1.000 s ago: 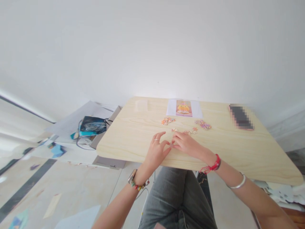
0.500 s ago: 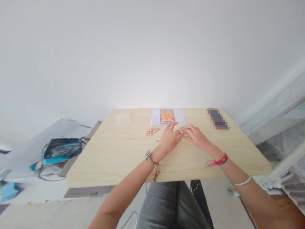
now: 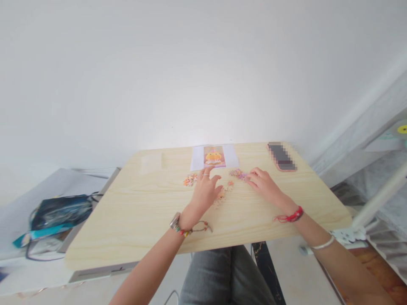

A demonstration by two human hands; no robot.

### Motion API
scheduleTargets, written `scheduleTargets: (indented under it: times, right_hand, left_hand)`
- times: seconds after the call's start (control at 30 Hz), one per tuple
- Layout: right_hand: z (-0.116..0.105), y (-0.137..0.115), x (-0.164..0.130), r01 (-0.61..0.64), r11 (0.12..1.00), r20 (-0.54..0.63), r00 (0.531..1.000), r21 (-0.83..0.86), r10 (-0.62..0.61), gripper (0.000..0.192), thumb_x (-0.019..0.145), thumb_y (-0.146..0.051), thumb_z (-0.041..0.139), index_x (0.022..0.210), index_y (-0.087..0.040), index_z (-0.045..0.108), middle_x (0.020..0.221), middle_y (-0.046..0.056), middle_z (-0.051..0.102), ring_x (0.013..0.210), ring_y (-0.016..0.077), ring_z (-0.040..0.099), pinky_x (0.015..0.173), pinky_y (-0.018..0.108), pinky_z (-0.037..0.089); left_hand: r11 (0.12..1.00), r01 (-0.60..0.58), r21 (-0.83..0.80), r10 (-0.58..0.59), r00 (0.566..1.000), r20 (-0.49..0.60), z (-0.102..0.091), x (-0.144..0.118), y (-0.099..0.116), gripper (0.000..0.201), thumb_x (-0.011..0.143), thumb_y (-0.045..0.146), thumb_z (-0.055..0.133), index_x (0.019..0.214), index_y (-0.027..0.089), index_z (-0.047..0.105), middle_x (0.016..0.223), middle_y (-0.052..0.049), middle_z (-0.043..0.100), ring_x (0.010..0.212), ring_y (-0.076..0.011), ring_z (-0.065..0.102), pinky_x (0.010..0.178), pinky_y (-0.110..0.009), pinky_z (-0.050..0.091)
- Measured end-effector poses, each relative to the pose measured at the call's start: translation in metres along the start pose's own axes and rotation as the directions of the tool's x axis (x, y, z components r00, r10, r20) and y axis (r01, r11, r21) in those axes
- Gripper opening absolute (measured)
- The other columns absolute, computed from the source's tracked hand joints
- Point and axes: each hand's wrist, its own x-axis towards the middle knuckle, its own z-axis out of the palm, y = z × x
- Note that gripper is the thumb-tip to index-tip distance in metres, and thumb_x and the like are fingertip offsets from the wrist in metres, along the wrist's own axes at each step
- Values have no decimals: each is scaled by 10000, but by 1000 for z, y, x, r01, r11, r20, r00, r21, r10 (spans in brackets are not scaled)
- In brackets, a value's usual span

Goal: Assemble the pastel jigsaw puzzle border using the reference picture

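Small jigsaw puzzle pieces lie in loose groups on the wooden table (image 3: 127,220). My left hand (image 3: 206,186) hovers with fingers apart between an orange group of pieces (image 3: 190,180) and a paler, scattered group (image 3: 222,192), partly hiding both. Nothing shows in its fingers. At the right end of a pinkish-purple group of pieces (image 3: 236,173), my right hand (image 3: 262,185) has its fingertips pinched at a purple puzzle piece (image 3: 244,176). Behind the groups lies a white sheet with a printed pumpkin picture (image 3: 213,156).
A phone (image 3: 282,156) rests at the table's back right. Towards the back left lies a pale, translucent square (image 3: 151,163). Left of the table, a dark bag (image 3: 60,212) sits on a lower surface. A white wall (image 3: 203,76) stands behind the table.
My left hand has moved left, away from my right hand, and its fingers have spread. More of the purple and pale pieces now show. The view has shifted slightly right.
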Motion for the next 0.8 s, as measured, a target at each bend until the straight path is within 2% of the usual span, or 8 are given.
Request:
scheduleTargets:
  times: [0.07, 0.13, 0.27, 0.43, 0.57, 0.63, 0.7, 0.8]
  right_hand:
    - [2, -11, 0, 30, 999, 12, 999, 43, -31, 167, 853, -157, 479, 948, -156, 616, 957, 90, 550, 898, 209, 539, 789, 361, 433]
    - [7, -22, 3, 57, 995, 44, 997, 83, -60, 149, 830, -153, 505, 911, -161, 630, 982, 89, 545, 901, 207, 536, 799, 358, 434]
    - [20, -35, 17, 42, 995, 89, 995, 91, -50, 123, 788, -187, 576, 877, -153, 655, 934, 91, 544, 876, 218, 530, 794, 371, 431]
    - [30, -38, 27, 130, 986, 128, 981, 109, -143, 117, 815, -144, 539, 846, -154, 651, 864, 75, 556, 822, 181, 517, 734, 316, 421]
    - [34, -36, 24, 205, 978, 73, 976, 37, -207, 179, 846, -126, 474, 800, -162, 643, 822, 71, 576, 786, 186, 507, 737, 339, 416]
    - [33, -36, 21, 177, 981, 10, 984, 84, -178, 199, 857, -143, 461, 802, -168, 651, 830, 73, 588, 788, 185, 517, 745, 344, 421]
    - [29, -38, 19, 92, 972, -45, 995, 214, -85, 199, 859, -177, 471, 806, -177, 662, 827, 69, 598, 797, 181, 535, 742, 335, 431]
    - [20, -45, 19, -101, 891, -3, 994, 443, 113, 198, 840, -235, 497, 766, -178, 671, 745, 49, 600, 747, 174, 551, 677, 315, 444]
  left_hand:
    - [999, 49, 16, -49, 999, -9, -15, -24, -18, 201, 696, 148, 681, 888, 169, 626, 1195, -138, 450, 1124, -317, 438, 906, -491, 440]
    - [999, 41, 20, -41, 999, -8, -24, -45, -29, 156, 715, 194, 675, 860, 174, 621, 1186, -131, 454, 1122, -315, 440, 917, -504, 429]
    - [998, 56, 15, -55, 998, -34, -28, -71, -32, 142, 763, 249, 631, 892, 191, 619, 1188, -118, 447, 1120, -297, 445, 919, -495, 437]
    - [999, 46, -21, -47, 998, -47, -22, -72, -21, 95, 768, 190, 607, 861, 192, 625, 1168, -110, 451, 1105, -280, 457, 908, -487, 452]
    - [996, 31, -80, -35, 998, -56, -17, -60, -12, 87, 763, 162, 602, 845, 182, 624, 1178, -113, 448, 1128, -285, 446, 920, -497, 443]
    - [993, 34, -111, -40, 998, -52, -13, -53, -7, 103, 753, 157, 615, 852, 179, 625, 1187, -116, 448, 1145, -295, 435, 923, -503, 442]
    - [990, 34, -138, -42, 998, -54, -9, -47, 0, 112, 740, 165, 637, 851, 177, 626, 1187, -118, 454, 1147, -301, 432, 914, -504, 450]
    - [987, 19, -160, -31, 997, -75, -5, -38, 12, 178, 716, 169, 670, 887, 181, 622, 1198, -124, 462, 1139, -300, 440, 907, -510, 457]
